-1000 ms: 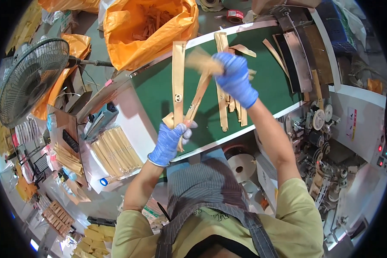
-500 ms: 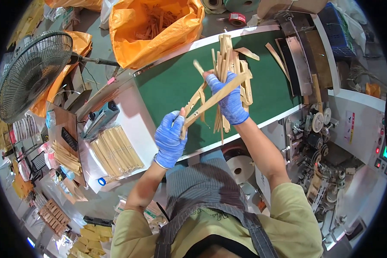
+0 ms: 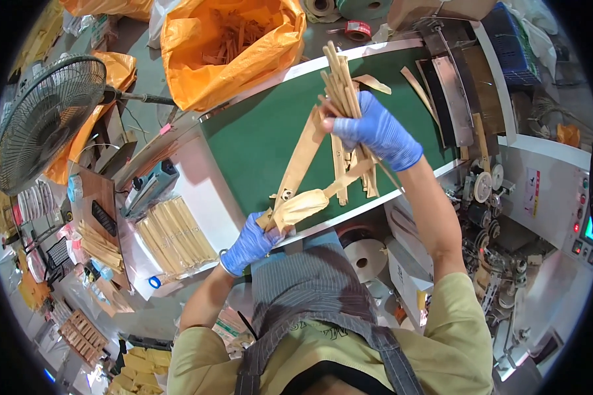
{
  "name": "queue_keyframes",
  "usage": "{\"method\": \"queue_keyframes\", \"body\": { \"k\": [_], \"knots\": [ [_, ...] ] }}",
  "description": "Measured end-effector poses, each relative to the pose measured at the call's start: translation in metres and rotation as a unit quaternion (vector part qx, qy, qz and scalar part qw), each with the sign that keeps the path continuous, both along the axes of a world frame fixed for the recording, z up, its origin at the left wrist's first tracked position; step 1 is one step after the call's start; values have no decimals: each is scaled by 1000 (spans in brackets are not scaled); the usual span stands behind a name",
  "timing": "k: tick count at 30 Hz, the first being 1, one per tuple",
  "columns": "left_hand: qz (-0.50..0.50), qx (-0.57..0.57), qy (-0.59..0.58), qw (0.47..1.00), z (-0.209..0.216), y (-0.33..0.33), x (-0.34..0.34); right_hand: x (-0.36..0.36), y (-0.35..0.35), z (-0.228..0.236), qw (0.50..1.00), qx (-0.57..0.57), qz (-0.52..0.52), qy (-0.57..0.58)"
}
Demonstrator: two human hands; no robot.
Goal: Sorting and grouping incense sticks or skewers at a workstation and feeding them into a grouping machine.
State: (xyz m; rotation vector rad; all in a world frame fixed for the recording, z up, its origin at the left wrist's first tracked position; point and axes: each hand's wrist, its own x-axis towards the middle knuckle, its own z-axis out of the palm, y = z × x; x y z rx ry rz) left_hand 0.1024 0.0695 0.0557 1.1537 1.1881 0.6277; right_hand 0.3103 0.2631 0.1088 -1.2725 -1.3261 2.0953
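While right hand point(image 3: 375, 131) fingers pinch a paper-sleeve bundle point(image 3: 341, 85), left hand point(image 3: 250, 242) fingers clasp one sleeve point(image 3: 300, 164) end

Blue gloves, tan wood, green belt

From my end both gloves, left hand point(image 3: 250, 242) and right hand point(image 3: 377, 131), are bright blue, gripping pale tan sticks point(image 3: 341, 85). The belt point(image 3: 257, 141) is deep green with a white edge, the bag point(image 3: 234, 49) is loud orange, the fan point(image 3: 46, 122) is black wire, and the apron point(image 3: 310, 289) is grey pinstripe over an olive shirt point(image 3: 454, 342).
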Motion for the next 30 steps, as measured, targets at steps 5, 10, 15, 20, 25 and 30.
{"method": "queue_keyframes", "body": {
  "k": [5, 10, 15, 20, 25, 30],
  "knots": [
    [25, -228, -105, 968, 9, 11, 0, -5, -15, -35, 827, 524, 87, -185],
    [59, -223, -249, 941, 5, 24, 19, -22, -88, -35, 837, 515, 184, -25],
    [2, -71, 116, 991, -7, 24, 28, -13, -53, -23, 942, 148, -279, -113],
    [25, 260, 397, 880, -9, 38, 46, -8, -42, -30, 953, 64, -278, -99],
    [-11, 329, 471, 819, -12, 74, 1, 68, 0, -11, 812, 107, -564, 106],
    [124, 421, 535, 722, -2, 213, -84, 136, 25, -5, 783, 126, -597, 122]
  ]
}}
